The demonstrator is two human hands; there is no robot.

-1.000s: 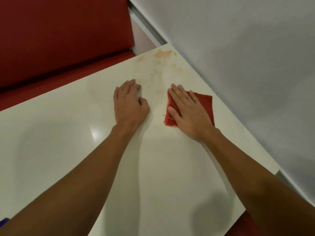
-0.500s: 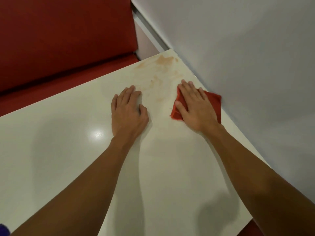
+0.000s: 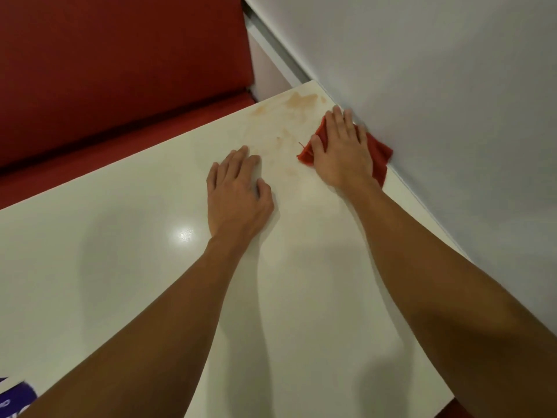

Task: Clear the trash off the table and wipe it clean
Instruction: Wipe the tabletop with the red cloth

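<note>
Red cloth lies flat against the wall on our table, right hand spread open on it; left hand splayed flat nearby, gripping nothing, orange smears beyond.

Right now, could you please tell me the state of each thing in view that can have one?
Table: brownish stains remain near its far corner, glossy elsewhere.
Red cloth: flat on the table, pressed under the right hand, against the wall.
Right hand: open, palm down on the cloth.
Left hand: open, flat on bare tabletop, holding nothing.
Purple item: at the lower left edge, mostly cut off.
</note>
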